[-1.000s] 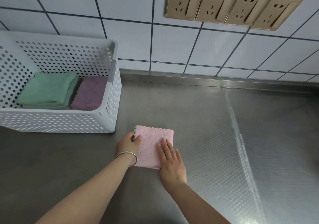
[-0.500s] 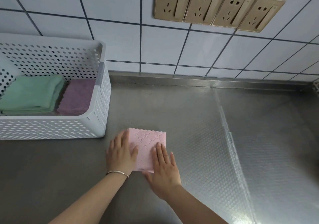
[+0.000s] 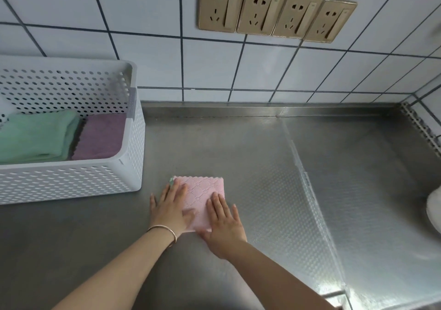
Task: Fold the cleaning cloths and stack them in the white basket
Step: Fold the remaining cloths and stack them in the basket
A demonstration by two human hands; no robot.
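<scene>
At far left the white basket (image 3: 133, 142) is cut off by the frame edge. Inside it lie a folded green cloth (image 3: 35, 137), also partly cut off, and just beside it a folded purple cloth (image 3: 100, 137), whose near edge is hidden by the basket's front wall. On the steel bench (image 3: 214, 137), the left hand (image 3: 170, 208) and right hand (image 3: 223, 221) both press flat, fingers spread, on the folded pink cloth (image 3: 202, 195), covering its near corners. At far right a pale rounded object (image 3: 433, 208) is cut off and cannot be identified.
</scene>
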